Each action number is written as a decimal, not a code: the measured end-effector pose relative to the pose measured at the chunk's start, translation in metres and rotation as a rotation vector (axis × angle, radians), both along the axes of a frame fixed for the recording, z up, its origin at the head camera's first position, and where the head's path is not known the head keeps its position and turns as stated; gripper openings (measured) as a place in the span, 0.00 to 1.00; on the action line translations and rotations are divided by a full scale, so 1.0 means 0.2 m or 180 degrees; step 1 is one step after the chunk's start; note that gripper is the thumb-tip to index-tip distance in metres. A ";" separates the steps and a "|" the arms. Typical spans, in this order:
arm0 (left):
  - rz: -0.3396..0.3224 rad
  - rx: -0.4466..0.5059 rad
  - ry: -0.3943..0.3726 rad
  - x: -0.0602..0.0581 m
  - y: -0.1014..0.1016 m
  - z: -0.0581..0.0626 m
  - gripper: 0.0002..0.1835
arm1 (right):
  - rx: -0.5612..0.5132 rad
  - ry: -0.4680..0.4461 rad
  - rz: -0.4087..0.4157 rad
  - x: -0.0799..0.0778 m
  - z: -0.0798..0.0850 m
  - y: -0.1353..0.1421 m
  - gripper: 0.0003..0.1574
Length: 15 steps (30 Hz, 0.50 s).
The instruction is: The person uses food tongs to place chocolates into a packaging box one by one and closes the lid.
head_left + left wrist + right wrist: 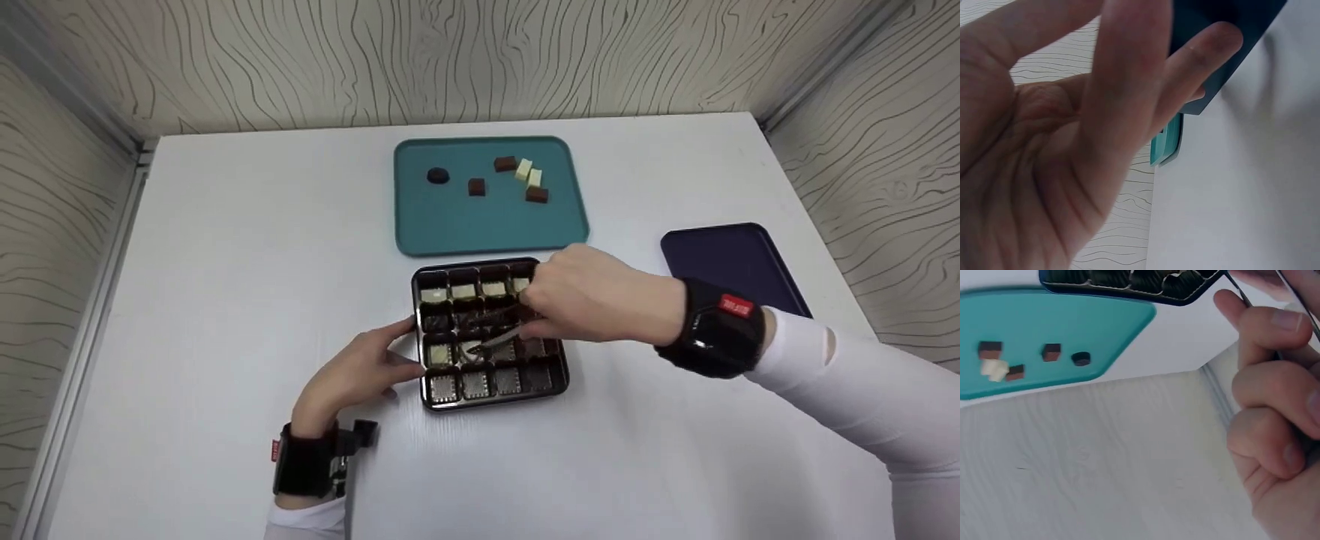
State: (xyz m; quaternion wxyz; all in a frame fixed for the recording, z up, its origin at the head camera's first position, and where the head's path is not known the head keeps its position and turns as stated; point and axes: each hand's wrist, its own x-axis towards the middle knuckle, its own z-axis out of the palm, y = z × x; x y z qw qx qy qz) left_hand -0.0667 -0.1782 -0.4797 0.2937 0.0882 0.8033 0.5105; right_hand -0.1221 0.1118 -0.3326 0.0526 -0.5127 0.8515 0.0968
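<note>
Right hand (589,292) grips tweezers (501,339) | left hand (358,375), fingers relaxed, touches box's (495,402) left side | white chocolate (470,346) may tip if tweezers slip

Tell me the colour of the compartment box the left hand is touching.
The compartment box is black and glossy; the head view shows it best.

Navy tray (731,266) on white table (225,262); wood-grained panels (465,67) behind
</note>
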 end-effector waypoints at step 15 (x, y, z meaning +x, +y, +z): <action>-0.0027 -0.0008 -0.0014 0.00 0.00 0.01 0.42 | -0.0909 0.0074 -0.1770 -0.15 -0.18 0.38 0.22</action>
